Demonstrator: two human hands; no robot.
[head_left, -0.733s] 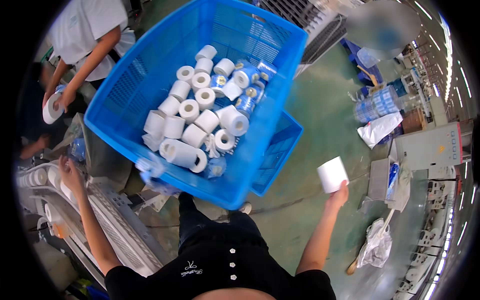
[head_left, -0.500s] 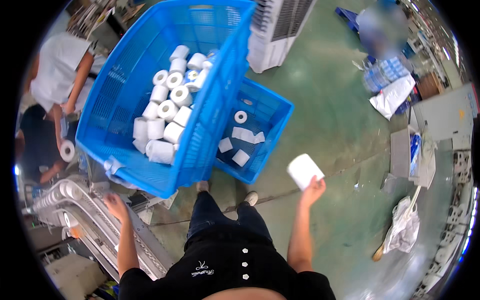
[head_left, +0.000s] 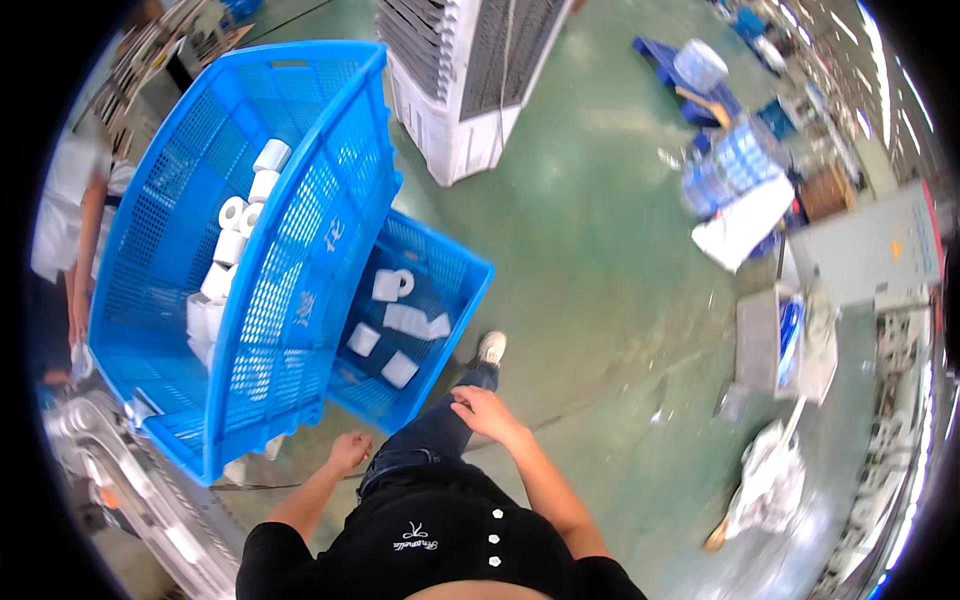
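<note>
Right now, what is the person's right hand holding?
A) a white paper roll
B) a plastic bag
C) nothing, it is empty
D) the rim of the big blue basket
C: the right hand hangs open and empty above the person's thigh, clear of the smaller blue crate and of the white paper rolls lying inside it.

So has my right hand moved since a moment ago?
Yes. The right hand has dropped from out beside the small blue crate to my thigh, now empty.
</note>
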